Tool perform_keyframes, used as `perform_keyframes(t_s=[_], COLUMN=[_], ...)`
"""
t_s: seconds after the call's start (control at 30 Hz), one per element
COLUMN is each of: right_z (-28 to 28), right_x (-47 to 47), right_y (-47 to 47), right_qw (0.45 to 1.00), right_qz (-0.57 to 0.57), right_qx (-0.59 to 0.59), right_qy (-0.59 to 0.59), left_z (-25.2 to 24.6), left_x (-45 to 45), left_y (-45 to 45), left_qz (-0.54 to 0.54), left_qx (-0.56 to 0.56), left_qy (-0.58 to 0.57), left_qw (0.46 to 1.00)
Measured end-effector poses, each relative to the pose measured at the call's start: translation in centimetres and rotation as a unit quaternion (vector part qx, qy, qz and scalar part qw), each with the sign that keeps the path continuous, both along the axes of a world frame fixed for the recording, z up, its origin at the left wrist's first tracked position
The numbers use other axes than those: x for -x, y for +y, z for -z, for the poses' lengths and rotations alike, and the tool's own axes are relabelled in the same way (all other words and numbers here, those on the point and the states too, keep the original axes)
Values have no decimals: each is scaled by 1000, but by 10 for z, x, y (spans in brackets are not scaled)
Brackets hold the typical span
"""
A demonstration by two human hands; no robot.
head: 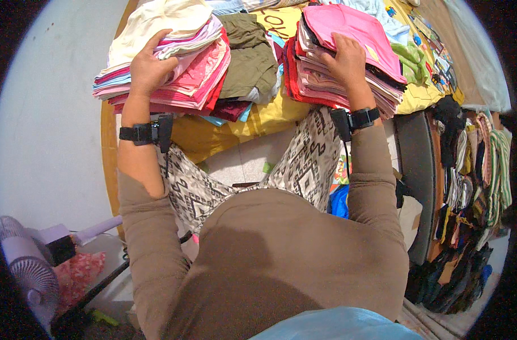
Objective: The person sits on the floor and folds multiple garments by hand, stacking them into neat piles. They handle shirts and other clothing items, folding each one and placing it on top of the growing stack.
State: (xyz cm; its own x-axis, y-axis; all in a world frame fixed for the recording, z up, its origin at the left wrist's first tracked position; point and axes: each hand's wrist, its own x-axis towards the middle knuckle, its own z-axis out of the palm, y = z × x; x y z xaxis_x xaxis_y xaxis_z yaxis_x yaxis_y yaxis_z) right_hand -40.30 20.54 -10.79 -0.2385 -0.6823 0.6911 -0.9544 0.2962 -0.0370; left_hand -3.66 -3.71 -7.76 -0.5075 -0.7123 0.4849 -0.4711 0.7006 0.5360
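My left hand point(151, 66) lies against the near side of a tall stack of folded clothes point(194, 80), its fingers spread over a cream folded cloth point(156, 21) on top. To the right, my right hand point(347, 57) rests on a second stack of folded clothes point(318, 80), its fingertips on a bright pink folded garment point(352, 29) at the top. Between the two stacks lie olive green folded garments point(250, 59), with maroon and light blue cloth under them. Everything sits on a yellow cover point(233, 131).
Light blue cloth point(382, 17), a green cloth point(411, 63) and small toys point(437, 68) lie at the upper right. Many garments hang or lie in a rack point(467, 170) at the right. A purple fan point(33, 272) stands at lower left, beside a white wall.
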Motion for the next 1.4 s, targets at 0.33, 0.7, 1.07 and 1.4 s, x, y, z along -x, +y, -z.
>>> perform_keyframes(t_s=[0.33, 0.7, 1.07, 1.4], right_z=[-3, -1, -2, 5], right_x=[73, 36, 44, 79], right_y=[-3, -8, -23, -17], right_qw=[908, 983, 966, 895], right_qz=[73, -17, 78, -1], right_qx=[56, -156, -14, -15], right_qy=[-409, -97, -245, -446], left_z=[-2, -2, -3, 0], left_x=[0, 0, 0, 0], left_y=[6, 9, 11, 9], left_qz=[-29, -18, -27, -21], left_qx=[-47, -59, -47, -55], left_qy=[-14, -5, -18, -12], left_qw=[998, 998, 998, 998])
